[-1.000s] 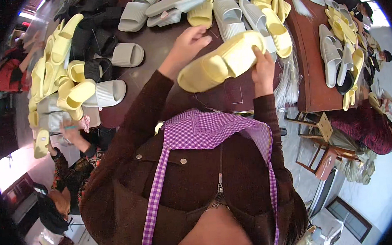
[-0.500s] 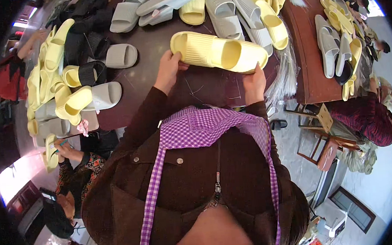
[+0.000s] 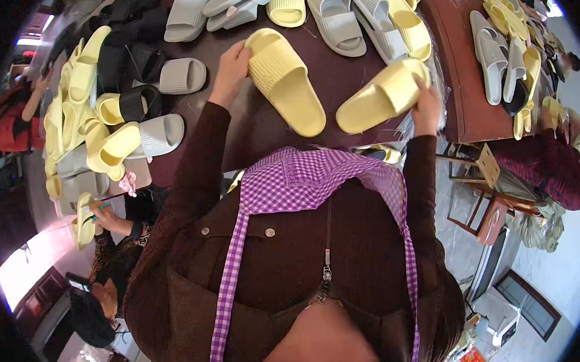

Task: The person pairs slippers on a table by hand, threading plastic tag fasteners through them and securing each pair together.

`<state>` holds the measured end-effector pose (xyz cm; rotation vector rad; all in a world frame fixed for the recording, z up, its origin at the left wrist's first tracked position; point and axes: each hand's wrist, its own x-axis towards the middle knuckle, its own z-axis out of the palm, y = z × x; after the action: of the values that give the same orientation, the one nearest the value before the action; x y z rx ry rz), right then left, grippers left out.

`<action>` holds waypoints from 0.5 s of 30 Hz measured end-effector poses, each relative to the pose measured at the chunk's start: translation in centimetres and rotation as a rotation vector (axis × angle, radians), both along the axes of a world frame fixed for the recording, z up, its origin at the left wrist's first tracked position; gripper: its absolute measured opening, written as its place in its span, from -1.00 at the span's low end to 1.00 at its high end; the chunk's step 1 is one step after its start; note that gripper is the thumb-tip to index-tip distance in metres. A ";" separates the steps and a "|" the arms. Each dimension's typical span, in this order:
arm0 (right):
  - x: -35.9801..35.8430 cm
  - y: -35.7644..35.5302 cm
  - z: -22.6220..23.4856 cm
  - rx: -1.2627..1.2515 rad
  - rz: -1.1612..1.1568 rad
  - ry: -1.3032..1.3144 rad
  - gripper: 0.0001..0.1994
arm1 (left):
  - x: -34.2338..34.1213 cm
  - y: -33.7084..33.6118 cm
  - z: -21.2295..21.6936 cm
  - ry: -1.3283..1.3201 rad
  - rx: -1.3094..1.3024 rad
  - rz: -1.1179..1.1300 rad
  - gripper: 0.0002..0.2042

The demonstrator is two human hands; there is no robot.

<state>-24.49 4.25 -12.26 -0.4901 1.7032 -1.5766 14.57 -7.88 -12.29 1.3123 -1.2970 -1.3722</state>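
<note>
The person's left hand [image 3: 230,64] grips the far end of a pale yellow foam slide sandal with a ribbed footbed [image 3: 286,82], fingers closed around its edge. That sandal lies sole down on the dark brown tabletop [image 3: 337,78], close to its near edge, straight ahead of the person. The right hand [image 3: 425,103] is clamped on the end of a second pale yellow foam slide sandal [image 3: 381,97], which is tipped on its side with the strap toward the person, near the tabletop's near right corner and beside a sheaf of clear plastic bags [image 3: 437,72] that hangs over that edge. The two yellow sandals are apart, angled away from each other, so judging by how they lie the pair is picked out but not yet brought together or bagged.

Much appears left to handle. Grey foam slide sandals [image 3: 336,12] and more yellow ones lie loose along the far edge. A heap of yellow, grey and black sandals [image 3: 100,119] crowds the left edge. A second reddish-brown tabletop [image 3: 459,71] to the right carries further grey and yellow sandals. At the lower left another person's hand [image 3: 103,215] holds a yellow sandal, and a person in a dark red top [image 3: 548,172] sits at the right.
</note>
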 end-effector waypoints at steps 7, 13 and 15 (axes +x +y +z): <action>6.2 -5.0 -4.5 -0.038 0.337 0.399 -0.66 | -2.7 -1.2 -6.2 -0.240 -0.268 -0.196 -0.69; 6.2 -1.5 -4.5 -0.096 0.218 0.451 -0.66 | -0.4 0.6 -7.3 -0.595 -0.342 -0.083 -0.61; 5.3 1.5 -4.7 -0.056 0.196 0.478 -0.71 | 0.9 1.6 -7.4 -0.589 -0.278 -0.088 -0.60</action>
<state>-19.23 5.74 -17.00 -1.0983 1.8859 -1.4423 15.47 -6.31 -19.68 1.5309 -1.8774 -0.8349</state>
